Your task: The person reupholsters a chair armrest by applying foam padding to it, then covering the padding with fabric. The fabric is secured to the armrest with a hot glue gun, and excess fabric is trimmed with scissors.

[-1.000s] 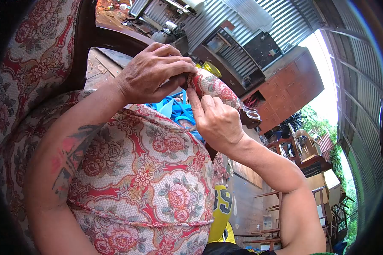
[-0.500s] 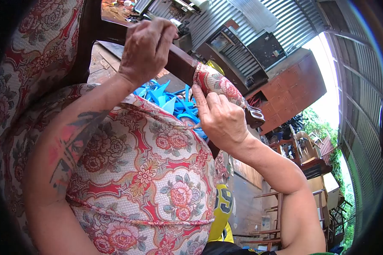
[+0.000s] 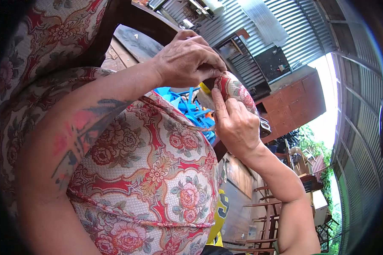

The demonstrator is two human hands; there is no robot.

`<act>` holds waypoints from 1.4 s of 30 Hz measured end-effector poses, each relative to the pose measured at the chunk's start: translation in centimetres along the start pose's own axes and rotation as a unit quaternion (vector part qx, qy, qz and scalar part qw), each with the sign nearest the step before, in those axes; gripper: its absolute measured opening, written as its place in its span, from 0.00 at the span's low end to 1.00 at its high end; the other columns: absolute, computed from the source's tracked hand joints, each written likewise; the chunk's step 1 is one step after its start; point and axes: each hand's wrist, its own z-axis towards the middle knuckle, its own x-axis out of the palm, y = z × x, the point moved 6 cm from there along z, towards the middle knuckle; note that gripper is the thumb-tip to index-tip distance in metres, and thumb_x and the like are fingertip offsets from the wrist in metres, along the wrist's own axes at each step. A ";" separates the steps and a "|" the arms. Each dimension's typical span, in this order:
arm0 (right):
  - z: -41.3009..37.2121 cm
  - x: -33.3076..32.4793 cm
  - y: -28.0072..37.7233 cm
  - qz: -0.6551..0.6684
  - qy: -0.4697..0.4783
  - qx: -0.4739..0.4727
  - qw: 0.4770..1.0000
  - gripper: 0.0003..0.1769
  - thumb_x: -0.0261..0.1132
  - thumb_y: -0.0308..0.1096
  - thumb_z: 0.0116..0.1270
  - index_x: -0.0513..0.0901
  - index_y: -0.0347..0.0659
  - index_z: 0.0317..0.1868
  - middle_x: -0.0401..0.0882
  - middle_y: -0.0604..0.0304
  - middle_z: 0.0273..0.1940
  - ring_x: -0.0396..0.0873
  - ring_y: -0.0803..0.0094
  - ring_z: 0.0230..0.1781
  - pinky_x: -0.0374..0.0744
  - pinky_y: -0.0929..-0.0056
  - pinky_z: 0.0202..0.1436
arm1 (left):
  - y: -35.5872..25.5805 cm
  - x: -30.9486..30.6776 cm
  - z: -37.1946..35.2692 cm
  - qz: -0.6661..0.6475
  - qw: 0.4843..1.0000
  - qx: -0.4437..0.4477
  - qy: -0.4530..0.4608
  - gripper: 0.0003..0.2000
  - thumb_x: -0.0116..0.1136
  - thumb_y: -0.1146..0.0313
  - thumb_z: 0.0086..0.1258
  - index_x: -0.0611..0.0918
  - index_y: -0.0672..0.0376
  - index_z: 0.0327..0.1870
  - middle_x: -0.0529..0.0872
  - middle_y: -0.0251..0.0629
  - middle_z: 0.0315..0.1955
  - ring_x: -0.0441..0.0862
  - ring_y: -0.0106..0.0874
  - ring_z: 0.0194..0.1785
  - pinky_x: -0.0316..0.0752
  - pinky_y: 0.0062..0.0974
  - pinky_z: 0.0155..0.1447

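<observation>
- Just above the middle of the frame, our left hand (image 3: 187, 61) curls over the near end of the armrest pad (image 3: 238, 87), fingertips bunched together and pinching its floral fabric.
- Below it, our right hand (image 3: 236, 125) grips the same pad from underneath, its forefinger laid straight up along the cloth and the other fingers folded tight.
- The pad sits on the dark wooden arm rail (image 3: 147, 21), right of centre, between both hands.
- A floral seat cushion (image 3: 157, 178) fills the lower left, and blue plastic strips (image 3: 191, 106) show behind it.
- A corrugated metal wall (image 3: 293, 25) and a red-brown cabinet (image 3: 295, 104) stand at the upper right.
</observation>
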 end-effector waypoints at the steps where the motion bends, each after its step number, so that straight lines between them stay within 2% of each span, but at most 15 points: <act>1: 0.0 0.0 0.0 0.000 0.001 0.000 1.000 0.34 0.65 0.30 0.65 0.80 0.29 0.73 0.73 0.61 0.33 0.81 0.69 0.34 0.82 0.72 0.31 | 0.0 0.2 -0.1 -0.012 1.000 0.002 0.008 0.10 0.71 0.56 0.76 0.94 0.39 0.54 0.94 0.23 0.48 0.85 0.27 0.60 0.61 0.40 0.78; 5: 0.0 -0.1 0.0 0.003 -0.004 0.002 1.000 0.34 0.65 0.30 0.65 0.80 0.29 0.73 0.74 0.60 0.34 0.81 0.69 0.34 0.82 0.73 0.32 | 0.1 0.2 0.1 -0.009 0.999 -0.030 0.019 0.09 0.72 0.55 0.75 0.95 0.40 0.51 0.95 0.23 0.49 0.85 0.27 0.59 0.60 0.40 0.78; 9: 0.0 -0.1 0.0 -0.008 -0.014 -0.003 1.000 0.33 0.66 0.29 0.64 0.82 0.29 0.71 0.75 0.61 0.33 0.81 0.71 0.33 0.81 0.74 0.29 | -0.5 0.0 0.0 -0.011 1.000 0.009 0.004 0.10 0.74 0.54 0.73 0.95 0.40 0.51 0.95 0.25 0.49 0.86 0.27 0.60 0.60 0.41 0.78; 14: 0.0 -0.3 -0.1 0.000 -0.015 0.010 1.000 0.31 0.67 0.28 0.65 0.83 0.31 0.70 0.76 0.60 0.34 0.82 0.70 0.32 0.80 0.72 0.29 | -0.5 0.1 0.0 0.004 1.000 0.020 0.011 0.15 0.75 0.53 0.71 0.94 0.40 0.56 0.95 0.24 0.50 0.86 0.28 0.60 0.63 0.41 0.77; 16: 0.0 -0.2 -0.2 0.005 -0.014 0.018 1.000 0.30 0.68 0.27 0.66 0.83 0.33 0.70 0.76 0.60 0.34 0.83 0.69 0.31 0.80 0.71 0.30 | -0.8 -0.2 -0.1 0.014 0.998 0.044 -0.033 0.16 0.74 0.53 0.72 0.93 0.40 0.59 0.95 0.24 0.50 0.86 0.30 0.59 0.68 0.40 0.74; 20: 0.0 -0.2 -0.2 0.006 -0.019 0.022 1.000 0.30 0.68 0.27 0.66 0.84 0.33 0.69 0.76 0.60 0.34 0.82 0.69 0.31 0.80 0.71 0.29 | -1.6 -0.2 -0.5 0.034 0.994 0.101 -0.026 0.18 0.71 0.54 0.73 0.91 0.41 0.62 0.94 0.26 0.54 0.87 0.33 0.57 0.76 0.38 0.68; 23: 0.0 -0.2 -0.2 0.007 -0.021 0.023 0.999 0.30 0.68 0.27 0.66 0.84 0.33 0.69 0.77 0.60 0.34 0.82 0.69 0.31 0.80 0.71 0.29 | -1.7 -0.3 -0.4 0.011 0.997 0.076 -0.023 0.17 0.71 0.56 0.73 0.90 0.44 0.61 0.94 0.30 0.53 0.87 0.35 0.57 0.76 0.40 0.68; 29: -0.1 -0.1 -0.2 0.011 -0.019 0.021 1.000 0.31 0.68 0.28 0.66 0.82 0.32 0.71 0.77 0.59 0.34 0.83 0.69 0.31 0.81 0.70 0.29 | -1.8 -0.6 -0.3 -0.015 0.994 0.106 -0.030 0.14 0.73 0.63 0.72 0.89 0.50 0.56 0.93 0.34 0.51 0.87 0.39 0.58 0.79 0.41 0.66; 35: 0.0 -0.2 -0.2 0.015 -0.015 0.024 0.999 0.31 0.67 0.29 0.68 0.82 0.32 0.72 0.77 0.59 0.34 0.83 0.69 0.32 0.81 0.71 0.29 | -1.5 0.2 -0.3 -0.061 0.992 0.106 -0.013 0.13 0.75 0.66 0.69 0.88 0.54 0.53 0.92 0.37 0.53 0.87 0.42 0.60 0.81 0.43 0.67; 39: 0.0 -0.1 -0.3 0.017 -0.015 0.022 0.999 0.31 0.67 0.28 0.68 0.82 0.33 0.72 0.77 0.60 0.34 0.82 0.69 0.31 0.81 0.71 0.28 | -1.7 -0.2 -0.2 -0.059 0.994 0.091 -0.003 0.14 0.76 0.66 0.68 0.87 0.55 0.52 0.92 0.37 0.53 0.87 0.42 0.61 0.80 0.43 0.68; 42: 0.0 -0.3 -0.2 0.014 -0.010 0.019 1.000 0.31 0.67 0.28 0.68 0.82 0.33 0.72 0.77 0.60 0.34 0.82 0.70 0.31 0.81 0.71 0.28 | -1.8 -0.2 -0.2 -0.055 0.994 0.090 0.012 0.19 0.77 0.65 0.67 0.85 0.54 0.57 0.91 0.38 0.54 0.87 0.43 0.62 0.80 0.43 0.68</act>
